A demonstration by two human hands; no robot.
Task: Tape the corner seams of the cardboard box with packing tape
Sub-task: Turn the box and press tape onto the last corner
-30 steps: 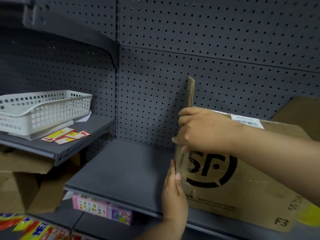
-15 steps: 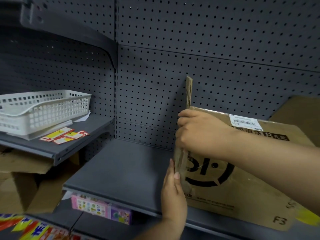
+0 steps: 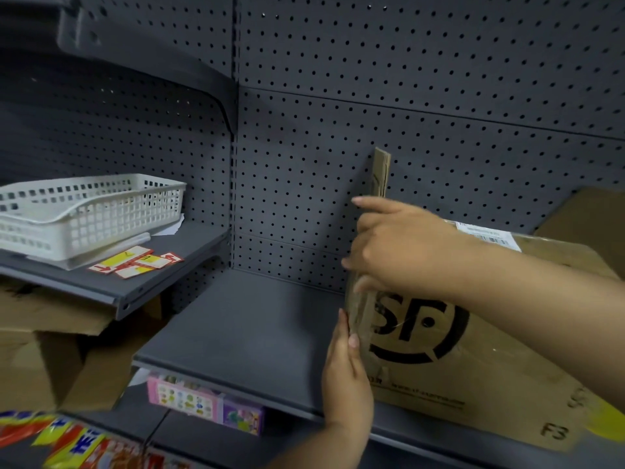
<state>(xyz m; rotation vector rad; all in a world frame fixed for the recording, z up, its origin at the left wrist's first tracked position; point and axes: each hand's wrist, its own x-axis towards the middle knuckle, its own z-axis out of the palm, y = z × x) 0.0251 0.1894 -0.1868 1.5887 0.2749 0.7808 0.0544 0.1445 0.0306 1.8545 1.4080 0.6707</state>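
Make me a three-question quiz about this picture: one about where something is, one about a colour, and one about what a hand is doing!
1. Where is the basket?
A. on the floor
B. hanging on the wall
C. on the left shelf

2. What colour is the box's logo?
A. red
B. black
C. green

3. How are the left hand's fingers?
A. straight, along the box's corner
B. in a fist
C. round a pen

Answers:
1. C: the basket stands on the left shelf.
2. B: the round logo is printed in black on the brown cardboard.
3. A: the fingers lie straight against the corner edge.
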